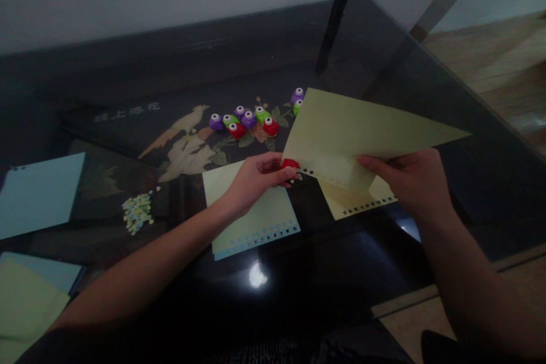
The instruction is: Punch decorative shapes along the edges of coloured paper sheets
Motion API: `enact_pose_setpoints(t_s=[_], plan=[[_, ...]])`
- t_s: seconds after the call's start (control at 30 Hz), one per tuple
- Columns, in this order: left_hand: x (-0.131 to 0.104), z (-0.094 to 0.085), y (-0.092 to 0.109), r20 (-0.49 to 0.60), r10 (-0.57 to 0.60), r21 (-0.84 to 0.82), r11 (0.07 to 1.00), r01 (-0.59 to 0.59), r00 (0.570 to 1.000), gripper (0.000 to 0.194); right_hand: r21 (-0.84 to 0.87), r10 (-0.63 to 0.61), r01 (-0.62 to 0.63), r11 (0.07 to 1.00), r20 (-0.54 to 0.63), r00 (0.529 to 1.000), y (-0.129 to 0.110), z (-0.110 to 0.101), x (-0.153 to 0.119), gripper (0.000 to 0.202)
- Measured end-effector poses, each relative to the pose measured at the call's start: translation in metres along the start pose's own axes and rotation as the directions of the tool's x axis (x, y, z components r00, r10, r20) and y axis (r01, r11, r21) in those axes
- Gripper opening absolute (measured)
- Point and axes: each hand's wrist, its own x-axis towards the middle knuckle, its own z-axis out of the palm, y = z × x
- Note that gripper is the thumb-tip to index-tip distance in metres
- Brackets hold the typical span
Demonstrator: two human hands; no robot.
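Observation:
My left hand (262, 179) is closed around a small red craft punch (290, 164), which sits at the lower left corner of a yellow paper sheet (354, 125). Two star-shaped holes show along that edge beside the punch. My right hand (409, 176) pinches the same sheet by its lower edge, thumb on top, holding it tilted above the table. Beneath my left hand lies a pale yellow sheet (251, 205) over a blue one, with rows of punched shapes along the near edge. Another punched yellow sheet (358, 202) is partly hidden under the held paper.
Several purple, green and red craft punches (248, 120) stand further back on the dark glossy table (341, 273). A heap of tiny paper cutouts (137, 212) lies to the left. Blue paper (40, 196) and yellow paper (29, 307) rest at the far left. A black pole (339, 11) rises behind.

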Motion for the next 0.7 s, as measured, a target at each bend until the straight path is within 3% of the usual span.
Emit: enact_pose_setpoints(t_s=[0.7], plan=[[0.0003,0.0008,-0.0013,-0.009,0.019,-0.036,0.999,-0.019,1.000,0.023,0.022,0.020,-0.020,1.000,-0.005,1.000,-0.0022,0.0007,0.0001,0.008]])
